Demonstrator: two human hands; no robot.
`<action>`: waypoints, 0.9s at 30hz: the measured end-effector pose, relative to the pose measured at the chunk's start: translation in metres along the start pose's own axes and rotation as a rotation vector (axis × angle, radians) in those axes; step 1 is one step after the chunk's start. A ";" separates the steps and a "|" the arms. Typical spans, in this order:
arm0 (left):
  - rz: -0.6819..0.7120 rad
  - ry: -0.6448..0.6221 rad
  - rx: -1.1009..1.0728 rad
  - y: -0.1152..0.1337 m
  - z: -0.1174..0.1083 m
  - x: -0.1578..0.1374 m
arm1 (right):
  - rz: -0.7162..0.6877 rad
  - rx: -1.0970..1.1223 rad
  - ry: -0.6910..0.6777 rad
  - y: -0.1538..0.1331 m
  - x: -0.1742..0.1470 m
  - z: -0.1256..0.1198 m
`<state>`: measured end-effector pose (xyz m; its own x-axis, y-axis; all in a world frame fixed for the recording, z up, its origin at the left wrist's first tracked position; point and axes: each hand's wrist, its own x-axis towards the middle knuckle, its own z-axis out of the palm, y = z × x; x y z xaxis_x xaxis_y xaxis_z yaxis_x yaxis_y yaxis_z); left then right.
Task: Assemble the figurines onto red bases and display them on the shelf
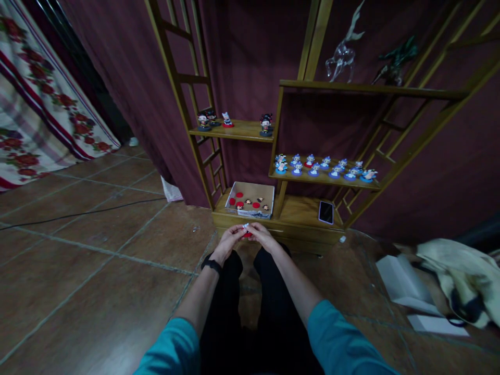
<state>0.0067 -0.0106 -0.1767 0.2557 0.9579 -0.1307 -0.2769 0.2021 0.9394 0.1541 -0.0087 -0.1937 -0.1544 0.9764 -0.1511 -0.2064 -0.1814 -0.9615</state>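
Between the fingertips of both hands is a small figurine (246, 228) with a white top and a red base, partly hidden by the fingers. My left hand (230, 238) pinches it from one side, a black band around that wrist. From the other side my right hand (262, 234) grips it too. Just beyond the hands, on the lowest shelf, sits an open shallow box (250, 190). Several red round bases (255, 205) and small dark-haired figurine parts (248, 201) lie inside it.
A wooden display shelf (308, 226) holds rows of blue-and-white figurines (314, 169), dark-haired figurines (266, 125), a glass deer (344, 57) and a phone (326, 212). White boxes (406, 284) and a pale cloth bag (464, 276) lie on the right floor. A cable (82, 213) crosses the left floor.
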 end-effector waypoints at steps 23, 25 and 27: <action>0.013 -0.004 -0.003 0.001 0.000 -0.001 | 0.012 0.003 -0.006 0.001 0.002 0.001; 0.013 -0.007 -0.004 0.002 0.001 -0.003 | 0.008 0.005 -0.007 0.001 0.002 0.001; 0.022 -0.015 -0.005 0.003 0.002 -0.004 | 0.006 0.006 -0.008 0.001 0.001 0.001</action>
<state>0.0070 -0.0147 -0.1728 0.2628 0.9591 -0.1049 -0.2871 0.1816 0.9405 0.1526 -0.0076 -0.1948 -0.1635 0.9743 -0.1547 -0.2109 -0.1877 -0.9593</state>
